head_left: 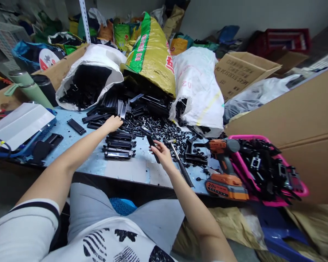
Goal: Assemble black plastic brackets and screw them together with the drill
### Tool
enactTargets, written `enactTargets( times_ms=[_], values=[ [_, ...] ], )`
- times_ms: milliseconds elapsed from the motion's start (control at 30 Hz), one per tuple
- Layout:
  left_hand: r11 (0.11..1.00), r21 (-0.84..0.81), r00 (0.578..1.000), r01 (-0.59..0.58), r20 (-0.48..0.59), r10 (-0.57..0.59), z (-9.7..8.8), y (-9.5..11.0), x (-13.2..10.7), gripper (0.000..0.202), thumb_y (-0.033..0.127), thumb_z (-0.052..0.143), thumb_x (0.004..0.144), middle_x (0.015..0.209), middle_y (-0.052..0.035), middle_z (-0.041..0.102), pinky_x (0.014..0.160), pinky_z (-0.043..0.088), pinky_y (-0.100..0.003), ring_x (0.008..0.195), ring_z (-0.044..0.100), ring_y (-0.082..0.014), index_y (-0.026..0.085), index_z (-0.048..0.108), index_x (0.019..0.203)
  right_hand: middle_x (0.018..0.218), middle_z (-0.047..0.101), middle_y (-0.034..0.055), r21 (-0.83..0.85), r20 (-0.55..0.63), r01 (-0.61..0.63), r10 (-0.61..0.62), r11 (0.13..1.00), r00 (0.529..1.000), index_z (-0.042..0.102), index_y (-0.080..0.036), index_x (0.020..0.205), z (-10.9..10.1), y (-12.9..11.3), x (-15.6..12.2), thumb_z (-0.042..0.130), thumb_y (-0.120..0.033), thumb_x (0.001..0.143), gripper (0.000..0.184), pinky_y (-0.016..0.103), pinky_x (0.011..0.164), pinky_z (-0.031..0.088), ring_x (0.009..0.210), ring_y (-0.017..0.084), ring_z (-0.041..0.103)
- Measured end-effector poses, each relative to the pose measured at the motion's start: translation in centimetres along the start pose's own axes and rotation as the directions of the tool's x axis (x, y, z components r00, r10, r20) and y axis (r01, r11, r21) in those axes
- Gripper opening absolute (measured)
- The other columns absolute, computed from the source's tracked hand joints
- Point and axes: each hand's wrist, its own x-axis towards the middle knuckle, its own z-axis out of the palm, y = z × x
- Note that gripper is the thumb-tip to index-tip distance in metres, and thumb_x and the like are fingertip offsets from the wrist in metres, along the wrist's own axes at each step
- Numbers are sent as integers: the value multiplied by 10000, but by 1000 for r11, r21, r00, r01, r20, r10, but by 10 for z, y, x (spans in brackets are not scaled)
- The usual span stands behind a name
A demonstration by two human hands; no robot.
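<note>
The right hand (161, 152) grips a black strip (152, 142), a hammer (181, 163) just right of it. The left hand (112, 123) touches a heap of black parts (142, 109), a stack (119, 145) just below it.

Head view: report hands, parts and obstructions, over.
Left hand on the black parts pile, grip unclear. Right hand pinching a black strip. Hammer beside right hand, drill further right.

Both arms outstretched, left hand (112, 123) palm-down, right hand (161, 151) with fingers curled.

Cluttered workshop: parts sacks (196, 83), drill (225, 171).
</note>
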Motion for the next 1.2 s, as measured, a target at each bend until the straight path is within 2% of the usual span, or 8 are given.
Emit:
enactTargets(
  times_ms=[167,300,433,533,800,933,1033,1200],
  values=[
    [999,-21,1000,-25,7,25,-52,22,-62,185,246,506,884,978,-99,528,673,376,-237,690,492,-112,73,536,941,1138,593,108,-468,106,136,-97,873,990,541,-161,1184,-27,30,-51,605,-434,789,485,400,908,440,1035,232,565],
    [964,-151,974,-221,20,227,-80,88,-118,185,25,389,826,950,-97,525,679,390,-262,750,504,-150,117,549,820,1160,566,127,-683,255,327,-206,653,945,547,-153,1179,-23,44,-64,561,-361,829,408,426,952,407,1098,252,510],
    [941,-141,944,-308,82,321,-51,164,-141,228,1,358,808,797,-98,538,690,412,-324,772,519,-212,108,531,912,1185,541,120,-776,292,379,-245,504,924,490,-165,1257,-2,47,-66,509,-336,873,421,422,940,405,1117,255,474],
    [910,-214,933,-355,-23,359,-11,187,-139,280,3,354,808,858,-93,547,816,406,-347,857,513,-210,120,519,1002,1146,558,120,-805,278,362,-241,469,930,493,-167,1261,3,45,-68,475,-336,899,399,417,916,415,1080,252,491],
    [925,-379,998,-24,-61,1,42,151,-135,363,162,393,885,1077,-132,514,854,439,-354,993,504,-217,120,441,1242,1166,555,98,-597,154,266,-217,757,964,480,-202,1295,-1,32,-70,404,-425,925,439,373,959,411,1101,208,516],
    [697,-717,960,-17,-206,-189,33,162,-128,326,284,421,916,1089,-122,551,909,431,-349,1023,529,-193,117,498,1186,1126,577,100,-170,115,64,-45,983,992,458,-204,1325,29,23,-63,403,-500,902,519,342,788,502,865,178,602],
    [529,-848,906,-21,-240,-349,17,179,-127,331,311,418,927,1077,-109,588,910,433,-330,1023,548,-179,124,554,1164,863,614,59,161,166,-127,100,979,981,378,-192,1390,48,13,-62,438,-546,866,635,296,604,506,613,129,568],
    [487,-869,891,-84,-284,-354,-3,188,-136,370,288,457,908,1008,-102,609,874,440,-305,960,565,-166,112,572,1213,785,573,17,224,157,-69,34,972,987,422,-177,1354,52,2,-62,571,-503,792,667,270,603,489,620,107,544]
  ],
)
